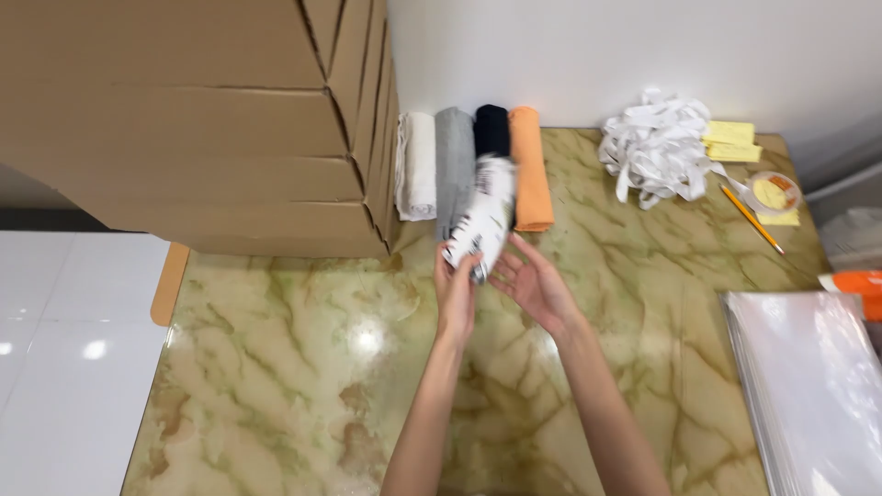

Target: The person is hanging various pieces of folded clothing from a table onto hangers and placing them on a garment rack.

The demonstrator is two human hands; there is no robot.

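Nearest, two bare forearms rise from the bottom edge over a marble-patterned table (303,386), green-beige with brown veins and a light glare.

Left hand (455,298): seen edge-on, fingers held together and pointing up, tips against the lower end of a rolled black-and-white patterned cloth (484,220). Whether the thumb wraps round it, cannot tell.

Right hand (533,283): palm open and facing up-left, fingers loosely spread, fingertips at or just short of the roll's lower end; contact unclear.

The patterned roll is blurred, tilted slightly, its lower end between the two hands, its upper end over the row of rolls behind.

At the right edge, a stack of clear plastic sheets (813,395); an orange object (862,287) just beyond it.

Farther back, against the wall, a row of rolled cloths lying side by side and touching: white (418,165), grey (454,165), black (491,129), orange (531,170).

Left of them, a tall stack of flat cardboard boxes (184,119).

Far right: heap of white ribbon (654,145), yellow pads (730,140), pencil (751,219), small round clear dish (775,193).
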